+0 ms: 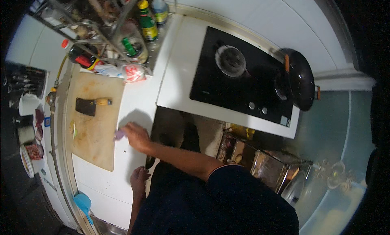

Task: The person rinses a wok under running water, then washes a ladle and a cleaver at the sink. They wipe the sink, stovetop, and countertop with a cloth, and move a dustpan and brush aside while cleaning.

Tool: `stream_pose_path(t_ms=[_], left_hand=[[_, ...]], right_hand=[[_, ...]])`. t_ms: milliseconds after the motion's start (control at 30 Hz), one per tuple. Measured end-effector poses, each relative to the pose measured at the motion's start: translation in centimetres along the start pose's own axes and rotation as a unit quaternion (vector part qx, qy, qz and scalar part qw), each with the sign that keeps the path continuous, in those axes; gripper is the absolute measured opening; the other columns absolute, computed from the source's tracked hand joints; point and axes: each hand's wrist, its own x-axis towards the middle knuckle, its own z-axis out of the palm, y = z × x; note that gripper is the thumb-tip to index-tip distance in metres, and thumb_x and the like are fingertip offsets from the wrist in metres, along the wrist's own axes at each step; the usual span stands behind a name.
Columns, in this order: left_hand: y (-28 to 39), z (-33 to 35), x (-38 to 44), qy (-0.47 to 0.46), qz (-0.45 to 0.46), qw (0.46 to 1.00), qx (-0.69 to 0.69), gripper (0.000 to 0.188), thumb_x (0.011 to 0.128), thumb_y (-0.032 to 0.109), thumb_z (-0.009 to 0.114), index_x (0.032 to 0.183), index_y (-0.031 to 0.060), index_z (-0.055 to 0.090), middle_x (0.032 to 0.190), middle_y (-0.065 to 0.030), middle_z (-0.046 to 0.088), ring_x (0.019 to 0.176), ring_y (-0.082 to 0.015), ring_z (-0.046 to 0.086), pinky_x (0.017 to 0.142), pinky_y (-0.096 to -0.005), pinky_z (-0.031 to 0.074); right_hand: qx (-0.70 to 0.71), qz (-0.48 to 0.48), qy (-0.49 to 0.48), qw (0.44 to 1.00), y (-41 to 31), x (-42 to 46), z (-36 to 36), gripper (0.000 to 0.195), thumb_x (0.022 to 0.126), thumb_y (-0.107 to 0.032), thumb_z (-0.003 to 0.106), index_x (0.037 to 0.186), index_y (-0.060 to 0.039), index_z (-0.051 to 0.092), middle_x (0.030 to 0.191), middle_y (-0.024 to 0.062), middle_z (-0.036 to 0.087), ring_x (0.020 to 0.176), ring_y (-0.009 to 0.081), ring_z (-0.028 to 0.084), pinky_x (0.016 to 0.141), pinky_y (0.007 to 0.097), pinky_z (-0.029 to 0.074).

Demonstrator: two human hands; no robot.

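My right hand [137,138] is over the white countertop [102,186], gripping a small purple cloth-like piece [119,135] at the edge of the cutting board [94,146]. Motion blurs the piece, so its exact kind is unclear. On the board lies a cleaver [86,106] with a dark blade and a wooden handle [103,102]. A bit of green-and-white scallion [75,130] rests near the board's far edge. My left hand [140,175] hovers by the counter's near edge with curled fingers; whether it holds anything is hidden.
A black cooktop [225,88] is to the right, with a wok [301,82] at its far end. Bottles, including a green one [147,21], and a bag [134,72] crowd a metal rack [100,36]. A blue ladle [83,202] lies left, near a sink [106,227].
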Motion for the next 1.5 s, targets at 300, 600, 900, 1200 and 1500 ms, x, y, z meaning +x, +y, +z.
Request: stream_pose_path(t_ms=[300, 600, 900, 1200, 1500], left_hand=[[2.0, 4.6, 1.3, -0.122, -0.004, 0.99, 0.077, 0.029, 0.102, 0.019, 0.059, 0.121, -0.0025, 0.061, 0.102, -0.013, 0.069, 0.09, -0.0198, 0.066, 0.078, -0.0318, 0.053], [5.3, 8.6, 0.6, -0.171, -0.013, 0.967, 0.191, 0.032, 0.102, 0.022, 0.058, 0.123, -0.001, 0.062, 0.106, -0.0119, 0.068, 0.093, -0.0177, 0.064, 0.079, -0.0304, 0.053], [5.0, 8.1, 2.7, -0.148, -0.023, 0.947, 0.285, 0.034, 0.102, 0.026, 0.059, 0.123, -0.0002, 0.062, 0.102, -0.0118, 0.07, 0.082, -0.0159, 0.065, 0.066, -0.0294, 0.052], [5.2, 9.4, 3.0, -0.177, -0.005, 0.953, 0.244, 0.033, 0.102, 0.027, 0.06, 0.123, 0.0017, 0.062, 0.099, -0.01, 0.071, 0.077, -0.0148, 0.063, 0.065, -0.0279, 0.052], [2.9, 4.7, 2.6, -0.159, 0.0, 0.98, 0.124, 0.034, 0.103, 0.027, 0.059, 0.122, -0.0009, 0.061, 0.102, -0.0115, 0.071, 0.083, -0.0161, 0.065, 0.071, -0.0283, 0.053]], right_hand=[[-0.404, -0.006, 0.151, 0.902, 14.1, -8.9, -21.5, 0.037, 0.08, -0.001, 0.06, 0.117, -0.0044, 0.064, 0.115, 0.0121, 0.061, 0.096, 0.0298, 0.062, 0.075, 0.0437, 0.046], [-0.503, 0.204, 0.254, 0.8, 20.5, -25.7, -36.0, 0.03, 0.084, -0.005, 0.062, 0.113, -0.0072, 0.068, 0.106, 0.0105, 0.064, 0.091, 0.0329, 0.063, 0.077, 0.0441, 0.05], [-0.439, 0.307, 0.469, 0.702, 21.5, -37.0, -48.7, 0.043, 0.094, -0.039, 0.057, 0.123, -0.0093, 0.067, 0.117, 0.02, 0.06, 0.101, 0.0395, 0.062, 0.089, 0.0475, 0.051], [-0.341, 0.364, 0.55, 0.67, 22.3, -23.4, -32.7, 0.039, 0.099, -0.025, 0.055, 0.126, 0.003, 0.056, 0.12, 0.0248, 0.058, 0.107, 0.0409, 0.056, 0.091, 0.0496, 0.046], [-0.32, 0.139, 0.293, 0.89, 10.4, -2.2, -9.7, 0.038, 0.09, -0.009, 0.057, 0.127, 0.0032, 0.059, 0.114, 0.0146, 0.058, 0.095, 0.0332, 0.054, 0.084, 0.0458, 0.044]])
